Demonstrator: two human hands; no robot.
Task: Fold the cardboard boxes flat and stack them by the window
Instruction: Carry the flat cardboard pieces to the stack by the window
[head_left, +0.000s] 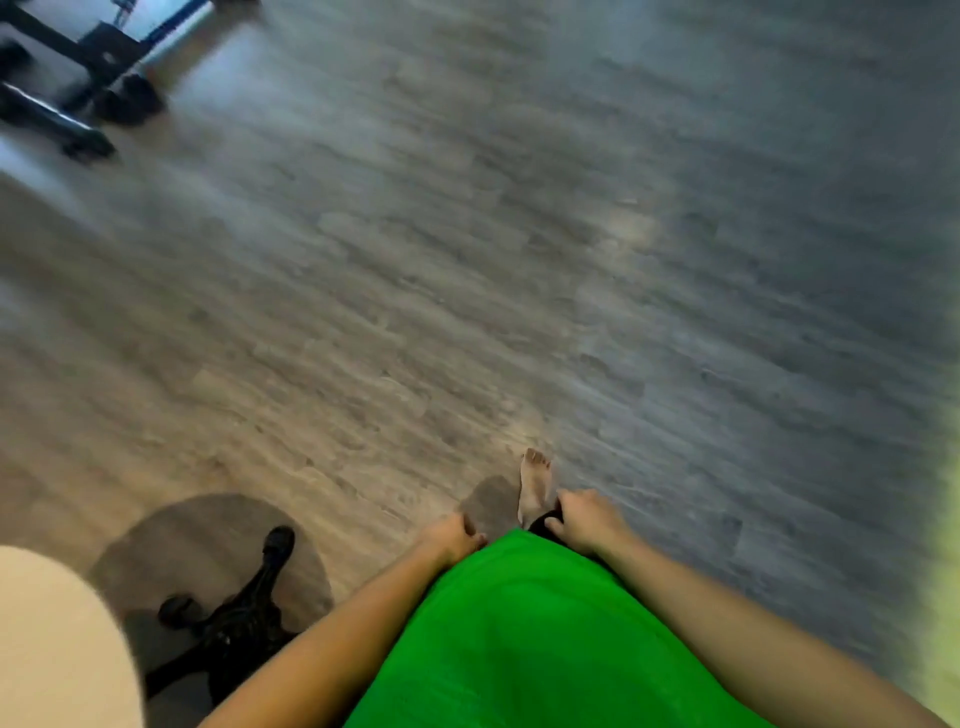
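Observation:
No cardboard box is in view, and the picture is blurred by motion. My left hand (457, 535) lies at the lower edge of my green shirt (519, 634), its fingers curled onto the hem. My right hand (587, 519) is at the shirt's other side, with its thumb and fingers curled on a dark piece of clothing (545, 522) just below the hem. One bare foot (535, 483) shows on the floor beyond my hands.
Grey wood-look floor (519, 234) fills most of the view. A black chair base with casters (244, 608) stands at the lower left, next to a cream rounded surface (52, 639). A black wheeled frame (78, 78) stands at the far upper left.

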